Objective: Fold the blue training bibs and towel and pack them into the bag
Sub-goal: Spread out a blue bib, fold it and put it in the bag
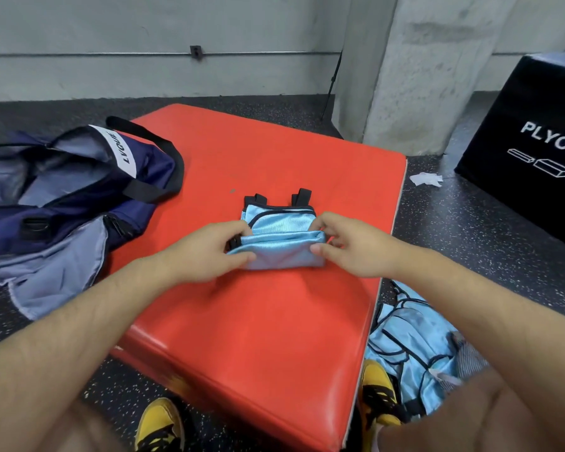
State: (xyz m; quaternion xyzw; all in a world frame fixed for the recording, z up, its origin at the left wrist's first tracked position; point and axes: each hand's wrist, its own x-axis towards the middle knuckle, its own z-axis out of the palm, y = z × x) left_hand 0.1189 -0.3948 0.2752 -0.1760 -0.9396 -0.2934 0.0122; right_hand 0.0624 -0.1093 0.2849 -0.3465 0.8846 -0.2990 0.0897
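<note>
Both bare forearms reach in, the left from 7 o'clock and the right from 4 o'clock, and they meet just above the centre of the view. The left grip [206, 251] lies back-up, its thumb and curled fingers pinching the 9 o'clock end of the folded blue bib [284, 252]. The right grip [353, 247] mirrors it at the 3 o'clock end, thumb on the near side, fingers curled over the fold. The wrists are level with each other.

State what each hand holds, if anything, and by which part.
Both hold the folded blue training bib: the left hand pinches its left end, the right hand its right end.
</note>
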